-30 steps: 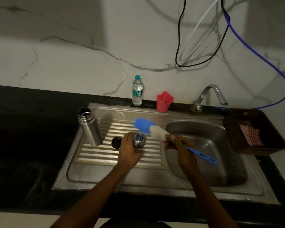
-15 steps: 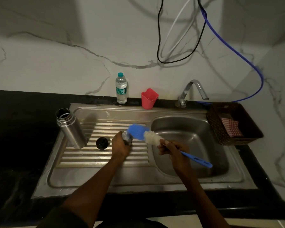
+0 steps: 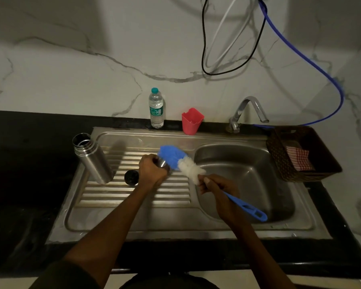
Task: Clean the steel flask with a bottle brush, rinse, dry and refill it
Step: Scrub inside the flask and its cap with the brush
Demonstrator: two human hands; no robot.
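One steel flask (image 3: 93, 158) is seen standing open at the left edge of the steel sink (image 3: 175, 224), on the ribbed draining part. It looks tilted in the wide picture. One small black cap (image 3: 131, 177) is seen lying on the ribs, just beside the flask and close to the left hand (image 3: 151, 171).

One bottle brush (image 3: 188, 166) is held. Its head is blue at the tip and white nearer the handle. The blue handle sticks out past the right hand (image 3: 219, 191), over the sink bowl.

One shiny steel lid (image 3: 163, 163) is gripped by the left hand. The fingers are curled round it from above, so most of it is hidden. The blue tip of the brush is pressed against this lid.

The brush handle is pinched by the right hand just below the white bristles, with the thumb on top and the fingers curled under. Both arms are stretched forward from the bottom of the picture, the left one over the ribs and the right one over the edge of the bowl.

At the back, one plastic water bottle (image 3: 156, 108) with a green cap and one pink cup (image 3: 191, 121) are set near each other by the wall. One tap (image 3: 247, 111) is fixed behind the bowl. One brown basket (image 3: 279, 155) is placed at the right, with one red checked cloth (image 3: 298, 158) inside. Three cords are hung on the wall: one black cable (image 3: 204, 59), one white cable (image 3: 221, 26) and one blue hose (image 3: 313, 63).
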